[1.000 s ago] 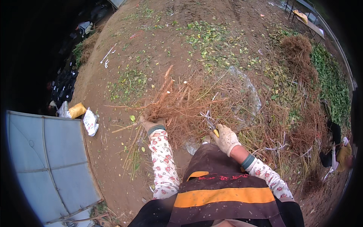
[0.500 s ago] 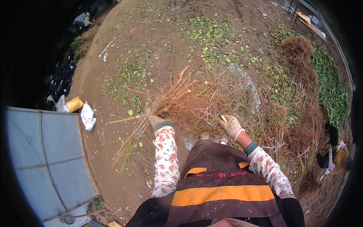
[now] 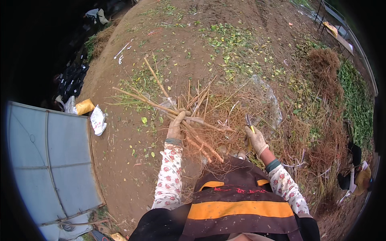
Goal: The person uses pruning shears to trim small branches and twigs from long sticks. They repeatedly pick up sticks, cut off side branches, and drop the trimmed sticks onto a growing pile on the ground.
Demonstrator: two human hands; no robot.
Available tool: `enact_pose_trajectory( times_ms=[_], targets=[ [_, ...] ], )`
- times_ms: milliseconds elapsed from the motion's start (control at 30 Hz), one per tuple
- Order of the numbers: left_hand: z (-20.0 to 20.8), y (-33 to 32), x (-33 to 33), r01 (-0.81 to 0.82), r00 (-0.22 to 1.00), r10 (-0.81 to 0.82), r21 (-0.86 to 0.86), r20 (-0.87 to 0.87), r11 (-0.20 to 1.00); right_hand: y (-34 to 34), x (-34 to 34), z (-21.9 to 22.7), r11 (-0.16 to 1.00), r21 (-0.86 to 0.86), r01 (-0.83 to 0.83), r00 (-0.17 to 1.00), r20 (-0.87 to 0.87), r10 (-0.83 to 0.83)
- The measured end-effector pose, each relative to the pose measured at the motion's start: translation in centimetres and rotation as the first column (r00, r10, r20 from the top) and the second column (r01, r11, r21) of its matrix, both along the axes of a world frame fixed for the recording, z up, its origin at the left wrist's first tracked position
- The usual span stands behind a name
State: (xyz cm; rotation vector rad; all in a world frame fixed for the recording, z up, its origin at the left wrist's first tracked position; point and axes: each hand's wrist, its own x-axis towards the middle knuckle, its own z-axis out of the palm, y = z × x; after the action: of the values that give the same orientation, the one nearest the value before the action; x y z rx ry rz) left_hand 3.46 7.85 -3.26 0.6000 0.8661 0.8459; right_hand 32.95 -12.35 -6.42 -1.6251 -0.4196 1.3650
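My gloved left hand (image 3: pixel 175 127) is closed around a bundle of bare-root saplings (image 3: pixel 161 106). Their thin brown stems fan out to the far left, while reddish, cut-looking roots (image 3: pixel 203 146) point toward my apron. A pale strip of plastic seems to wrap the stems near the grip. In my gloved right hand (image 3: pixel 256 140) is a pair of yellow-handled pruning shears (image 3: pixel 250 124), blades pointing away from me. The shears are apart from the bundle, to its right. Loose root trimmings (image 3: pixel 229 108) cover the ground between and beyond my hands.
Piles of roots (image 3: pixel 323 72) and green leafy plants (image 3: pixel 356 100) line the right side, where another person (image 3: pixel 358 176) bends down. A grey metal panel (image 3: pixel 52 160) stands at left, near a yellow sack (image 3: pixel 85 107) and a white bag (image 3: pixel 98 120). Fallen leaves (image 3: pixel 229 48) lie ahead.
My left hand has turned the sapling bundle, so the roots now point toward me and the stems away. The right hand has shifted slightly right with the shears.
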Motion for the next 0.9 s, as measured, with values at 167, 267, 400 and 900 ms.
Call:
enact_pose_trajectory(
  times_ms=[167,267,400,900],
  targets=[
    [0.7,-2.1,3.4,0.316,0.949,-0.312,0.124,-0.054,0.941,0.6,-4.7,4.6,0.857,0.002,-0.515,0.835,-0.223,0.503],
    [2.4,-3.1,5.2,0.352,0.933,-0.337,0.125,-0.122,0.928,-1.6,-5.0,4.0,0.811,-0.008,-0.585,0.811,-0.01,0.585],
    [1.9,1.2,4.6,0.534,0.811,-0.407,0.246,-0.42,0.809,-4.3,-2.1,2.5,0.989,-0.106,-0.107,0.965,-0.249,0.078],
    [5.8,-7.8,8.1,0.727,0.351,-0.014,0.262,-0.936,0.635,0.4,-3.3,11.4,0.986,0.098,-0.132,0.798,-0.579,0.164]
  ],
)
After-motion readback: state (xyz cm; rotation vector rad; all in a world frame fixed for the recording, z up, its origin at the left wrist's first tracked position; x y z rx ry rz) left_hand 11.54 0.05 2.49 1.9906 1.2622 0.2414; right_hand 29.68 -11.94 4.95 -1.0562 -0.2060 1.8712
